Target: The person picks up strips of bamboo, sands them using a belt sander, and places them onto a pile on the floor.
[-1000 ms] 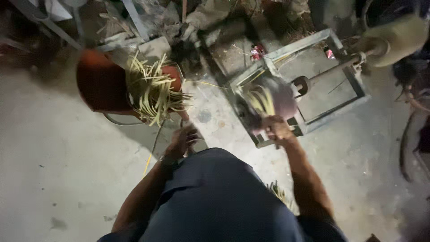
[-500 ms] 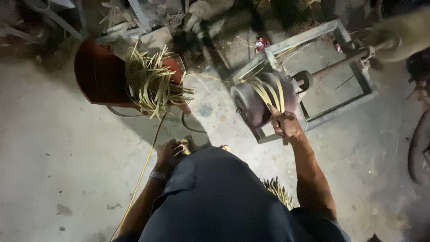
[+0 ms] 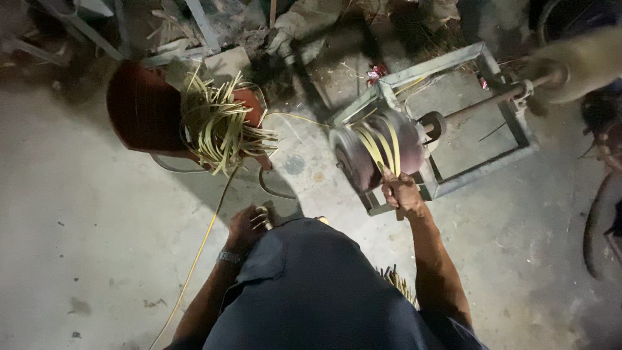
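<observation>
right hand (image 3: pixel 402 192) is closed around a bunch of thin yellow strips (image 3: pixel 382 146), pressing them over the top of a dull round drum (image 3: pixel 376 154) that sits on a shaft in a grey metal frame (image 3: pixel 453 116) on the concrete floor (image 3: pixel 84 214). the strips fan out across the drum's curved face, about 3 or 4 of them showing, and the fist sits right at the drum's near edge. left hand (image 3: pixel 248 225) is down low just beside the person's dark blue trouser leg (image 3: pixel 311 291), fingers curled around something pale (too small and shadowed to say what exactly). a watch band (image 3: pixel 229 257) shows on that wrist. off to the left, well apart from the drum, a reddish-brown tub (image 3: pixel 139 110) lies tipped with a messy heap of loose strips (image 3: pixel 220 126) spilling over its rim. a yellow cord (image 3: pixel 194 259) runs along the floor from that heap past the left arm. more strip ends (image 3: pixel 398 282) poke out beside the right leg.
</observation>
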